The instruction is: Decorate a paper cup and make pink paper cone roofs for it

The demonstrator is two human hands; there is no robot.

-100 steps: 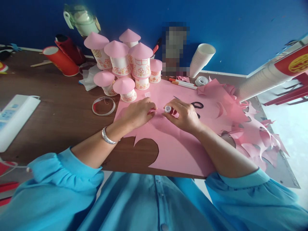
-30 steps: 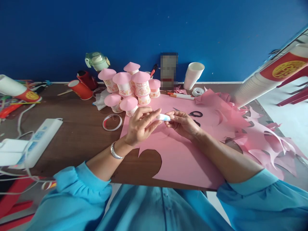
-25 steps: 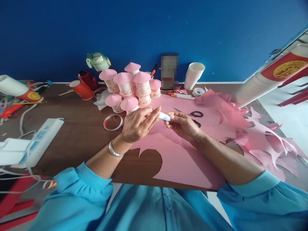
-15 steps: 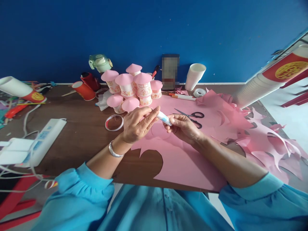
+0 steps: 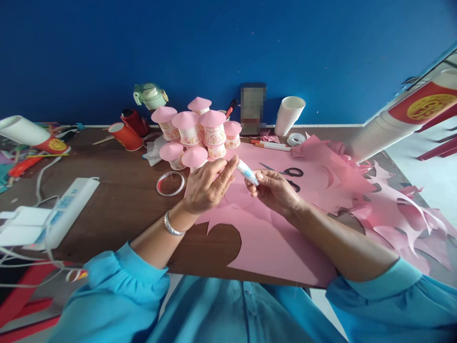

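Note:
My right hand [image 5: 274, 188] pinches a small white glue tube [image 5: 247, 172] with blue print, holding it tilted above the pink paper [image 5: 278, 238]. Close to the tube's upper end is my left hand [image 5: 209, 183], its fingers stretched out and a small gap between fingertip and tube. The left thumb is mostly hidden. On the sheet below the hands lies a round pink paper piece [image 5: 237, 197], partly covered. Black-handled scissors [image 5: 294, 172] rest just beyond my right hand. Behind my left hand stand several decorated paper cups [image 5: 215, 135] with pink cone roofs.
A tape roll [image 5: 170, 183] lies left of my hands, a power strip [image 5: 66, 209] with cables farther left. Pink scraps [image 5: 396, 205] spread at right beside a long cup stack [image 5: 389, 124]. Another cup stack [image 5: 290, 114], markers [image 5: 273, 145] and a phone-like device [image 5: 253, 108] are at the back.
My left fingertips have come away from the end of the glue tube, leaving a small gap. My right hand keeps hold of the tube, nearly in place.

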